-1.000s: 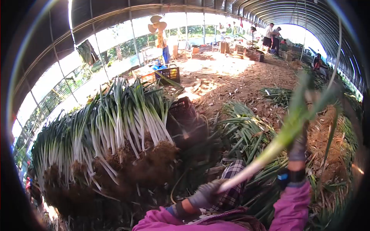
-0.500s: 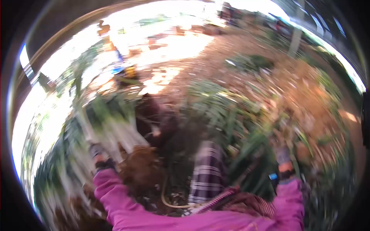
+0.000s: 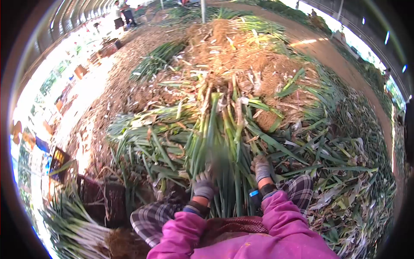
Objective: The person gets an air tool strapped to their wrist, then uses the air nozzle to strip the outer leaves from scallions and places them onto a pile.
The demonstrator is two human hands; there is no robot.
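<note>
Beneath an arched roof (image 3: 71, 19), littered earth (image 3: 129, 62) surrounds leeks (image 3: 212, 121) between left hand (image 3: 205, 186) and right hand (image 3: 261, 168), grips unclear.

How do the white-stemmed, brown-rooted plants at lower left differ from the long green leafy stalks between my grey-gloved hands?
The white-stemmed, brown-rooted plants show long pale stems; the long green leafy stalks look mostly green. The white-stemmed plants lie slanted, roots toward the picture's right; the stalks stretch straight away from you. Both are long and leafy.
</note>
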